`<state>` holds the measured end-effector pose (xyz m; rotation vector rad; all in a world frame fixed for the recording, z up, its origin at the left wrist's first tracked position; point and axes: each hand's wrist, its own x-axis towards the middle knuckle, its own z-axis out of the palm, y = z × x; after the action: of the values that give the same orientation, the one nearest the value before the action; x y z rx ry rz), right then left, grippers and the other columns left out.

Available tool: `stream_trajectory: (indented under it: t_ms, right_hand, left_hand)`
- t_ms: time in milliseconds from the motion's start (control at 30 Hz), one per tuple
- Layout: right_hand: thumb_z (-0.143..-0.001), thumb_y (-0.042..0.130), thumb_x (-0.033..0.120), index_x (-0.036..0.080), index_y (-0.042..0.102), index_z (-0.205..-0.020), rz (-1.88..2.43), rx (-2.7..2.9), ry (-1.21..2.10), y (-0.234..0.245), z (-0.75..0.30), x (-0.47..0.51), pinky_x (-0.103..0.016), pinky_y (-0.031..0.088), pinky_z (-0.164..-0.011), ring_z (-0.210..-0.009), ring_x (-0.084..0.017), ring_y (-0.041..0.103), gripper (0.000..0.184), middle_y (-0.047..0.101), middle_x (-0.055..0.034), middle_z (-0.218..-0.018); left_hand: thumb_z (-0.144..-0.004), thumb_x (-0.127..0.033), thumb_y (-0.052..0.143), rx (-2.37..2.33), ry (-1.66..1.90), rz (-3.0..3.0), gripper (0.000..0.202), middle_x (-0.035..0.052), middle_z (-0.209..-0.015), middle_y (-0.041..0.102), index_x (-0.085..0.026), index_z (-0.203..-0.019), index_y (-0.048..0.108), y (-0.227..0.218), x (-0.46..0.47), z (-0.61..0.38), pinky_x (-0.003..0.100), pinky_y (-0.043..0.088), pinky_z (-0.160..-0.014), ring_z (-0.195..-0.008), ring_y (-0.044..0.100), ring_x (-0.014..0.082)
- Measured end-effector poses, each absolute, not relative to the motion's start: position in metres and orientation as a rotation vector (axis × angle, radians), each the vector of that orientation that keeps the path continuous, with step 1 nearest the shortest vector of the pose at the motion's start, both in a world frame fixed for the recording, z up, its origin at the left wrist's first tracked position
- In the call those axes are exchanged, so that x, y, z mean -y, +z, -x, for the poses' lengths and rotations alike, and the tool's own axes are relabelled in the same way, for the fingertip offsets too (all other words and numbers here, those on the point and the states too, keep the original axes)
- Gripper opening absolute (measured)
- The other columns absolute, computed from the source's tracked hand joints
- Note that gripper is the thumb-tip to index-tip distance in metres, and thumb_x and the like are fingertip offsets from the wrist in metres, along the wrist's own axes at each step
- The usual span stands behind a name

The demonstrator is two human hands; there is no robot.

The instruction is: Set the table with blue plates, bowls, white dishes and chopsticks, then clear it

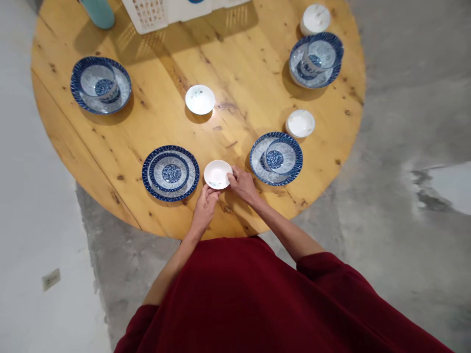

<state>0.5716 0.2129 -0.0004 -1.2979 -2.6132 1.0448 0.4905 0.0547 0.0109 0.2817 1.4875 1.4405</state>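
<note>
Near the table's front edge, both hands grip a small white bowl (218,174) with a faint floral pattern. My left hand (206,206) is closed on its lower left rim, fingers partly beneath it. On the right rim, my right hand (243,185) pinches with the thumb on top. Left of it lies a blue-patterned plate (147,182) with a smaller blue-rimmed dish (171,173) on it. To the right is another blue-rimmed plate (257,147) carrying a blue-and-white bowl (289,152). Farther back, a second small white bowl (200,98) sits alone mid-table.
More blue-rimmed dishes stand at the left (79,100) and back right (316,83), each with a bowl inside. Two white bowls are at the right (300,123) and back right (315,18). A white basket (150,17) and a teal bottle (97,12) occupy the far side.
</note>
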Motion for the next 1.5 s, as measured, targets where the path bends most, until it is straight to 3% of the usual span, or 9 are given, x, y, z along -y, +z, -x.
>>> stream_trajectory:
  t_ms: [333,533,700,900,1067,1233,1400,1500]
  right_hand:
    - [-0.094,0.040,0.035,0.018,0.066,-0.107,1.241,2.661,1.035,0.000,-0.575,-0.215,-0.033,0.048,-0.076,-0.079,-0.026,0.065,0.033,0.073,-0.0104,-0.091]
    - [-0.097,0.044,0.043,0.013,0.064,-0.124,1.333,2.633,0.829,0.013,-0.566,-0.232,-0.036,0.048,-0.076,-0.078,-0.030,0.069,0.045,0.073,-0.0126,-0.080]
    - [-0.094,0.048,0.038,0.014,0.069,-0.113,1.280,2.473,0.973,0.021,-0.503,-0.279,-0.034,0.050,-0.076,-0.076,-0.026,0.070,0.037,0.074,-0.0097,-0.078]
    - [-0.090,0.053,0.027,0.015,0.065,-0.093,1.419,1.895,1.568,0.019,-0.410,-0.321,-0.027,0.050,-0.052,-0.054,-0.017,0.062,0.017,0.070,-0.0060,-0.073]
    - [-0.085,0.056,0.019,0.016,0.061,-0.079,1.601,1.754,1.593,0.010,-0.377,-0.324,-0.022,0.042,-0.040,-0.044,-0.015,0.056,0.009,0.059,-0.0009,-0.051]
    - [-0.073,0.058,0.011,0.016,0.062,-0.072,1.433,1.871,1.620,0.005,-0.358,-0.308,-0.020,0.048,-0.043,-0.046,-0.014,0.060,0.006,0.060,0.0003,-0.049]
    - [-0.076,0.057,0.012,0.015,0.062,-0.072,1.191,2.056,1.823,0.011,-0.310,-0.263,-0.020,0.049,-0.044,-0.046,-0.014,0.061,0.007,0.061,0.0007,-0.050]
    - [-0.078,0.055,0.011,0.015,0.062,-0.073,1.127,2.140,1.899,0.012,-0.281,-0.234,-0.020,0.049,-0.043,-0.046,-0.014,0.062,0.009,0.061,0.0004,-0.051]
  left_hand:
    - [-0.093,-0.043,0.057,-1.486,1.436,-0.289,0.051,0.0156,-0.131,0.064,-0.017,-0.137,0.049,0.010,-0.054,-0.491,0.037,0.047,-0.105,-0.119,0.063,0.0231]
    - [-0.092,-0.044,0.058,-1.570,1.347,-0.275,0.053,0.0151,-0.120,0.067,-0.015,-0.136,0.050,0.007,-0.028,-0.491,0.037,0.052,-0.096,-0.107,0.067,0.0217]
    - [-0.093,-0.045,0.057,-1.607,1.288,-0.338,0.044,0.0110,-0.107,0.071,-0.017,-0.127,0.060,0.021,-0.015,-0.485,0.032,0.055,-0.084,-0.093,0.070,0.0192]
    - [-0.095,-0.045,0.054,-1.622,1.353,-0.447,0.040,0.0107,-0.101,0.075,-0.016,-0.121,0.066,0.073,-0.028,-0.458,0.030,0.056,-0.081,-0.089,0.072,0.0199]
    - [-0.098,-0.042,0.050,-1.753,1.488,-0.527,0.039,0.0108,-0.104,0.075,-0.016,-0.121,0.066,0.098,-0.038,-0.410,0.029,0.057,-0.081,-0.089,0.073,0.0184]
    - [-0.097,-0.038,0.049,-1.988,1.603,-0.450,0.037,0.0103,-0.105,0.075,-0.016,-0.121,0.066,0.082,-0.044,-0.341,0.028,0.058,-0.082,-0.089,0.073,0.0176]
    - [-0.094,-0.032,0.053,-2.325,1.383,-0.298,0.041,0.0146,-0.112,0.074,-0.010,-0.127,0.063,0.044,-0.046,-0.271,0.033,0.055,-0.092,-0.099,0.072,0.0224]
    - [-0.094,-0.033,0.051,-2.361,1.301,-0.250,0.048,0.0149,-0.106,0.075,-0.007,-0.134,0.058,0.021,-0.047,-0.242,0.035,0.054,-0.089,-0.096,0.072,0.0234]
